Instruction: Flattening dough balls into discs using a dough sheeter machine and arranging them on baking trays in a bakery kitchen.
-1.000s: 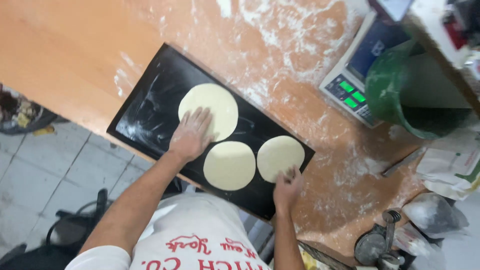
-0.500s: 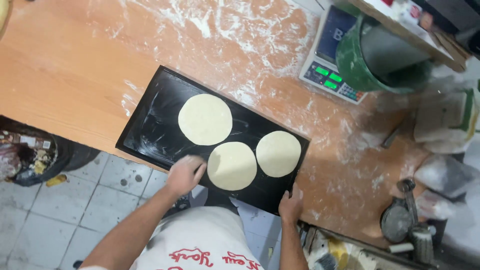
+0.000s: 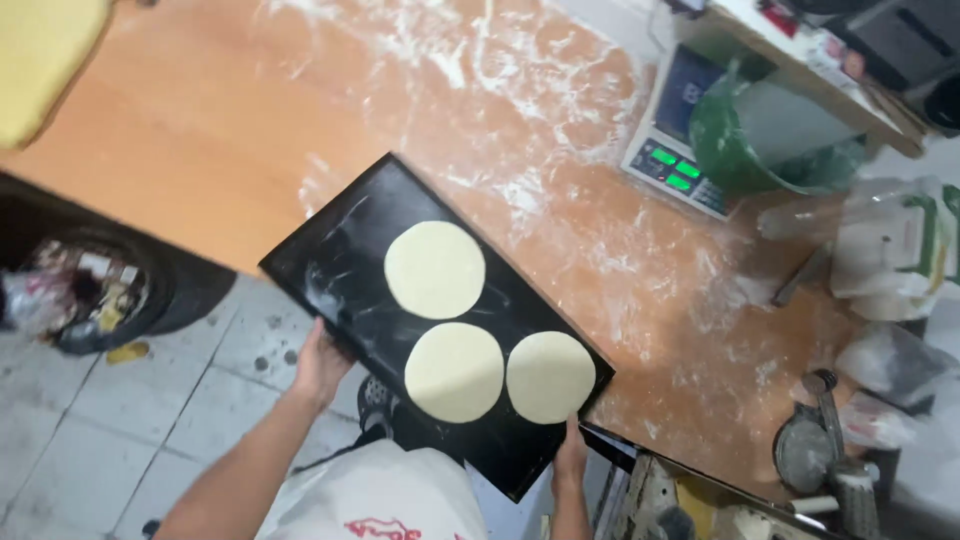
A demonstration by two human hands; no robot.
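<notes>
With the left hand (image 3: 322, 362) and right hand (image 3: 571, 455) curled around the black tray's (image 3: 340, 270) near edge — half off the desk (image 3: 200, 130) — any tilt could slide the three dough discs (image 3: 454, 371) off.

Flour-dusted wooden table (image 3: 230, 130) above a grey tiled floor (image 3: 110, 440).

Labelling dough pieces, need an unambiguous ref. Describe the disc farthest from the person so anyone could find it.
Find the black baking tray hanging over the near edge of the floury wooden table, a hand on each near side. Three flat pale dough discs lie on it. The target disc sits alone toward the table, apart from the two side by side nearest the person.
</notes>
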